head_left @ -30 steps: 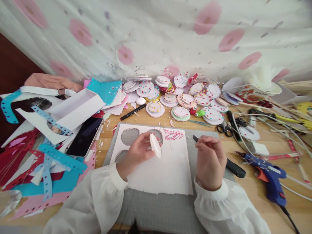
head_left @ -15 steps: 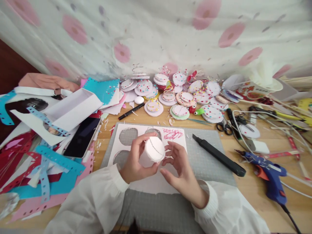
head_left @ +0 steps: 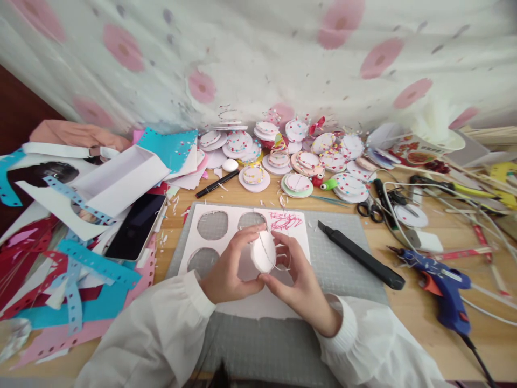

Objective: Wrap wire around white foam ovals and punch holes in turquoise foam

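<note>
Between my two hands, above the cutting mat, is a white round disc point(head_left: 263, 253), tilted, with a thin dark string or wire across its face and a thin loop sticking out at its right. My left hand point(head_left: 230, 272) grips the disc's left edge between thumb and fingers. On the other side, my right hand point(head_left: 297, 280) has its thumb at the lower edge and fingertips at the upper right edge. Below lies a white sheet point(head_left: 234, 248) with round holes cut out and red scribbles at its upper right corner. Part of it is covered by my hands.
The grey cutting mat point(head_left: 343, 285) bears a black utility knife point(head_left: 361, 256). At right are a blue glue gun point(head_left: 450, 291) and scissors point(head_left: 370, 210). Decorated paper discs point(head_left: 254, 177) crowd the back. Left are a phone point(head_left: 136, 226), an open white box point(head_left: 121, 183) and paper scraps.
My right hand has closed in from the right and now touches the disc. The disc has turned to a narrower, more edge-on angle and shifted slightly right.
</note>
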Demonstrator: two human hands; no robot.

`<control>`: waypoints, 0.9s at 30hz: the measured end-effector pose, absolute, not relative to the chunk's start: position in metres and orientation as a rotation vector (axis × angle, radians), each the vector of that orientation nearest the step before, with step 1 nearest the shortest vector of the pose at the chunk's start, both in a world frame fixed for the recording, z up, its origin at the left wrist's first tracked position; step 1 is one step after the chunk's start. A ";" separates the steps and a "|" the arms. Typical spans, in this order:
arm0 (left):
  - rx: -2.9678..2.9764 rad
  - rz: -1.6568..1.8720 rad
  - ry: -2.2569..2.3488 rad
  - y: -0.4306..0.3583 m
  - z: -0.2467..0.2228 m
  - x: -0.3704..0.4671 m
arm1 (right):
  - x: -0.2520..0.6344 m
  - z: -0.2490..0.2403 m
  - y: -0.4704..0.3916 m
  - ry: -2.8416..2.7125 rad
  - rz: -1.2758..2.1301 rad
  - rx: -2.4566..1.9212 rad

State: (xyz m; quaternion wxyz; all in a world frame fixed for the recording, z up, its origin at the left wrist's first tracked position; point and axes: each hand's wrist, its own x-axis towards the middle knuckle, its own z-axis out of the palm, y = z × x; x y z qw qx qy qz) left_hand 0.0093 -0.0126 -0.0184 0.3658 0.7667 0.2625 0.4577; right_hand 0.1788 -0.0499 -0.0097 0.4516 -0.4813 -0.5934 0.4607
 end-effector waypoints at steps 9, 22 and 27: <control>1.985 1.173 0.646 -0.012 -0.017 0.009 | 0.182 -0.010 -0.047 -1.420 1.192 -1.133; 2.028 1.143 0.653 -0.014 -0.015 0.008 | 0.184 -0.011 -0.046 -1.351 1.290 -1.185; 2.079 1.162 0.638 -0.013 -0.014 0.006 | 0.185 -0.007 -0.044 -1.223 1.435 -1.073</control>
